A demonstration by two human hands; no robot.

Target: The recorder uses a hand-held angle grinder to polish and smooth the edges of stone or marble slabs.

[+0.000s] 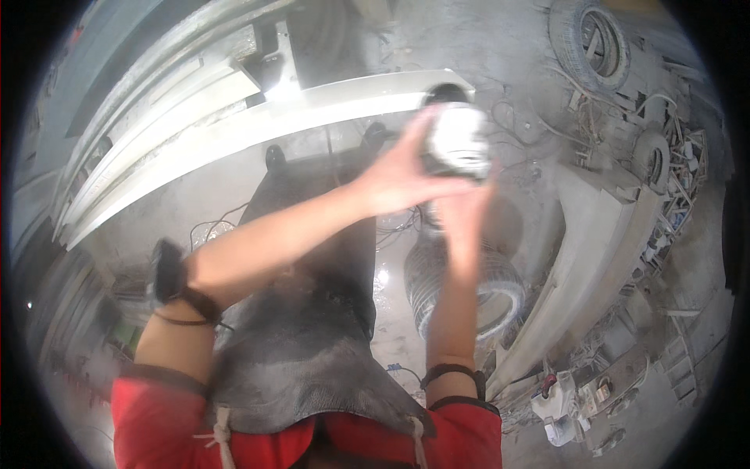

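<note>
My left hand (394, 173) and my right hand (462, 209) come together around a hand-held grinder (459, 141). Its silver head is smeared by motion, and a dark round part (447, 94) shows at its far end. The left fingers wrap round the near-left side of the tool, while the right hand grips it from below. Just beyond lies a long, pale, curved-looking slab (328, 105), with the grinder at its right end. Whether the disc touches the slab I cannot tell. A dark apron (289, 344) covers my front and legs.
Below my right forearm lies a tyre (422, 273); another tyre (564, 39) lies at the far right. A long pale block (582, 234) runs along the right, beside heaped scrap (676, 219). Thin cables (215, 223) cross the dusty floor. White containers (555, 410) stand lower right.
</note>
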